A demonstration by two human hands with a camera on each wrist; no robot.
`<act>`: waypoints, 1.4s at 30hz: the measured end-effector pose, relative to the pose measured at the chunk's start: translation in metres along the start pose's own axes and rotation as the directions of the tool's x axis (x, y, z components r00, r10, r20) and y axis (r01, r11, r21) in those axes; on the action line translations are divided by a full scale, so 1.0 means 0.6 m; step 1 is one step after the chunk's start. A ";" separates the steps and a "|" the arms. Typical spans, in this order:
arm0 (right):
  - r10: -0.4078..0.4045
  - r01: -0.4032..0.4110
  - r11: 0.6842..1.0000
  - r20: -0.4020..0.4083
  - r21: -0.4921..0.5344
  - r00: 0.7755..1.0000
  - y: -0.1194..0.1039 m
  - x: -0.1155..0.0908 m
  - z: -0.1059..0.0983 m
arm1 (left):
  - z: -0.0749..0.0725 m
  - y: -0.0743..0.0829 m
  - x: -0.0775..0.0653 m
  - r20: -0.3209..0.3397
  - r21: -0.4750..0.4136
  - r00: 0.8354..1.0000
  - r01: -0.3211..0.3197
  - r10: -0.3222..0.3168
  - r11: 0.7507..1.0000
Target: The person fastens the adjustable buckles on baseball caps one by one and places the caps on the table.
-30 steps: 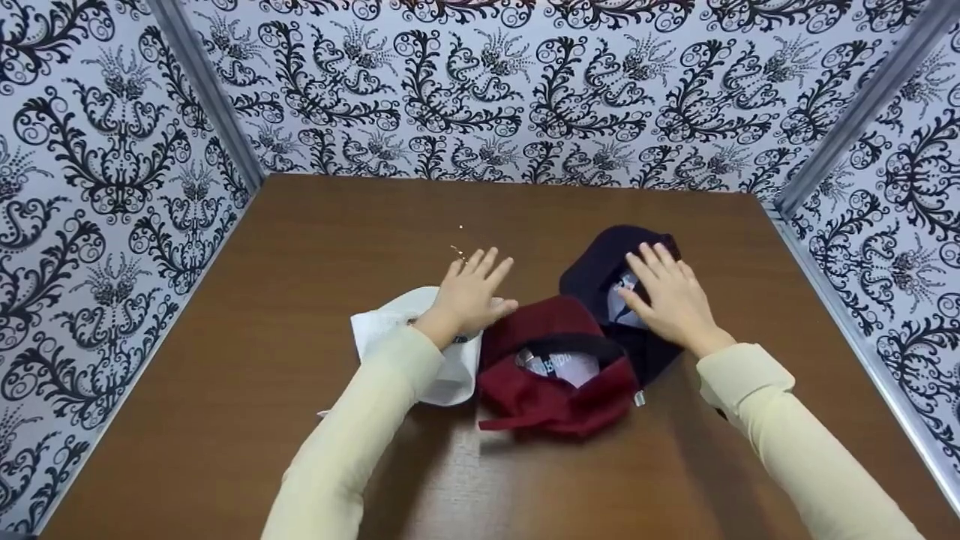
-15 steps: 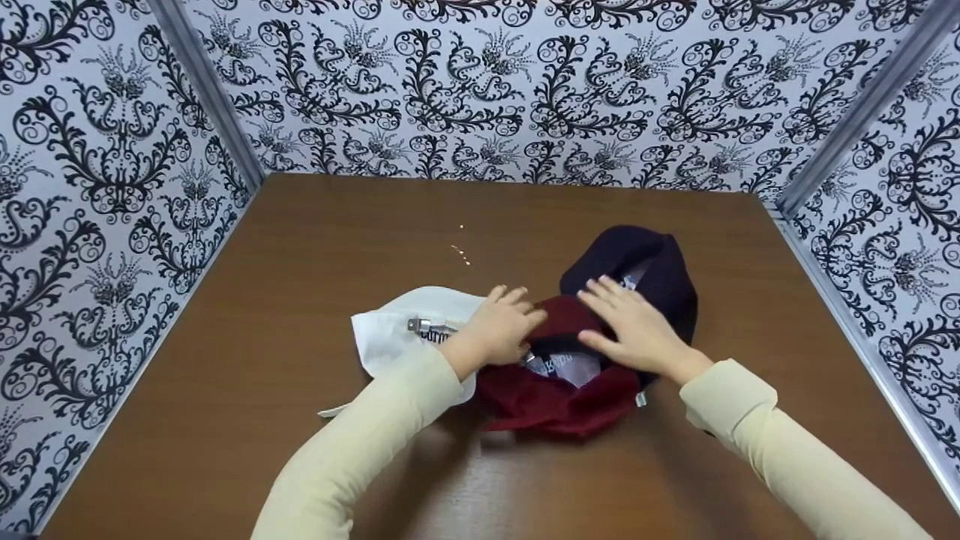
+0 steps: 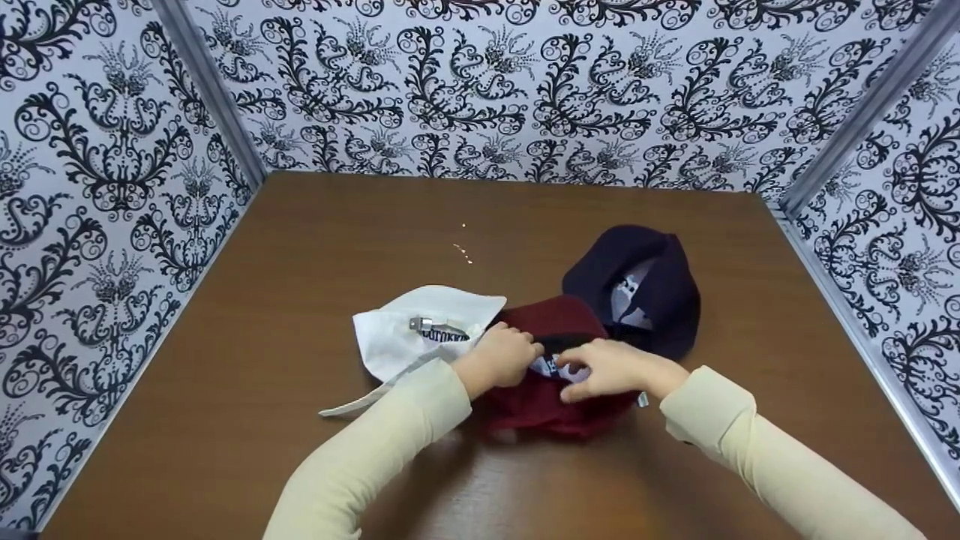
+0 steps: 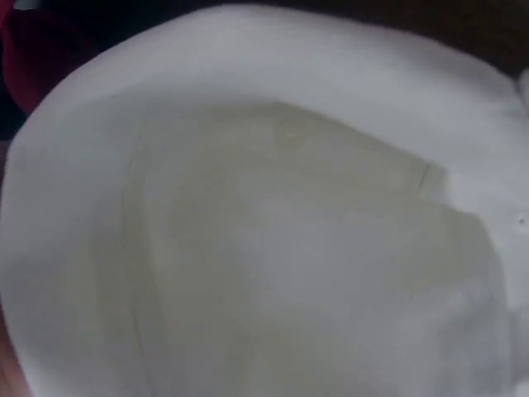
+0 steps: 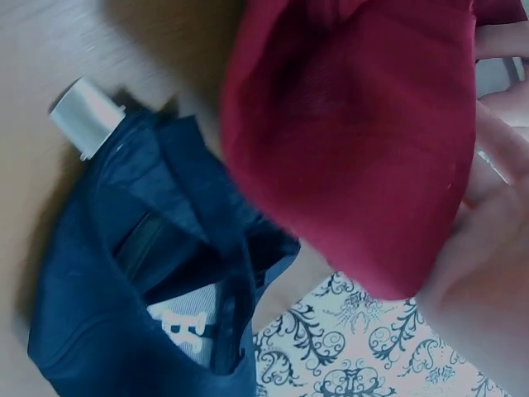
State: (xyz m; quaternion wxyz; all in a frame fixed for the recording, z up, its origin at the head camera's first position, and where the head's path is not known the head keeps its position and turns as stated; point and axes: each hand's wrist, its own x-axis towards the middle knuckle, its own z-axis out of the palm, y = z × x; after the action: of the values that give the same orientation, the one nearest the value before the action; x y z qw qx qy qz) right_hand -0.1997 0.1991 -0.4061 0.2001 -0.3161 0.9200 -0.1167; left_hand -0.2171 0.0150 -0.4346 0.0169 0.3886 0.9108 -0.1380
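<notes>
A dark red cap [image 3: 551, 319] lies in the middle of the table, its opening facing up. My left hand [image 3: 495, 360] is at its left side with fingers bent toward the opening; the thumb and any grip are hidden. Over the cap's right part is my right hand [image 3: 619, 369], fingers loosely bent and the thumb apart from them. In the right wrist view, this hand [image 5: 488, 207] shows beside the red cap [image 5: 355, 149]. A white cap [image 3: 427, 300] lies to the left, and it fills the left wrist view as white cloth [image 4: 289, 231].
A navy cap [image 3: 679, 292] lies behind and right of the red one, touching it. The white cap's strap [image 3: 352, 407] sticks out toward the front left. Patterned walls [image 3: 480, 90] enclose the brown table [image 3: 337, 225] at the back and sides.
Both hands have come back toward me and closer together, from above the white and navy caps onto the red cap. Their fingers have gone from spread to bent.
</notes>
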 end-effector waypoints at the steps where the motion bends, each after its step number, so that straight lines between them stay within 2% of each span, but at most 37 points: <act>1: 0.027 -0.028 1.000 0.039 0.011 0.999 -0.002 0.001 0.000 | 0.002 -0.002 0.001 0.002 -0.016 1.000 0.011 -0.011 1.000; 4: 0.097 -0.096 0.995 0.120 -0.010 0.988 -0.004 0.006 0.005 | 0.007 -0.008 0.006 -0.010 -0.055 0.999 0.038 -0.039 0.998; 7: 0.137 -0.126 0.989 0.146 -0.082 0.980 -0.005 0.014 0.012 | 0.013 -0.013 0.010 -0.034 -0.069 0.998 0.045 -0.047 0.997; 13: 0.109 -0.087 0.971 0.090 -0.222 0.990 0.002 0.027 0.030 | 0.021 -0.013 0.016 -0.058 -0.063 0.998 0.015 -0.019 0.998; 18: 0.080 -0.070 0.972 0.037 -0.226 0.996 0.005 0.028 0.035 | 0.022 -0.009 0.015 -0.053 -0.068 0.999 0.008 -0.012 0.998; 23: 0.070 -0.061 0.984 0.051 -0.166 0.996 0.003 0.028 0.027 | 0.024 -0.007 0.015 -0.040 -0.109 0.999 0.033 -0.037 0.994; 27: 0.019 -0.015 0.994 0.041 -0.106 0.999 0.006 0.028 0.017 | 0.026 -0.004 0.014 -0.033 -0.124 0.998 0.053 -0.057 0.991; 33: -0.038 0.038 0.997 0.001 0.069 0.999 0.012 0.018 -0.006 | 0.032 0.000 0.011 -0.073 -0.142 0.992 0.090 -0.101 0.986; 38: -0.082 0.082 0.968 -0.007 0.236 0.997 0.017 0.002 -0.029 | 0.032 0.004 0.010 -0.096 -0.190 0.984 0.128 -0.148 0.974; 42: -0.114 0.109 0.923 -0.008 0.370 0.993 0.023 -0.010 -0.038 | 0.030 0.001 0.012 -0.085 -0.306 0.978 0.159 -0.193 0.939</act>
State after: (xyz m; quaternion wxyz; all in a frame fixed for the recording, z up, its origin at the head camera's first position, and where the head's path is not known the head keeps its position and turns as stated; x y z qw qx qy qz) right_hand -0.2129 0.2158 -0.3887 0.2555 -0.3253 0.8608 -0.2967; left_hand -0.2230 0.0156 -0.4531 0.0108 0.3059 0.9518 0.0219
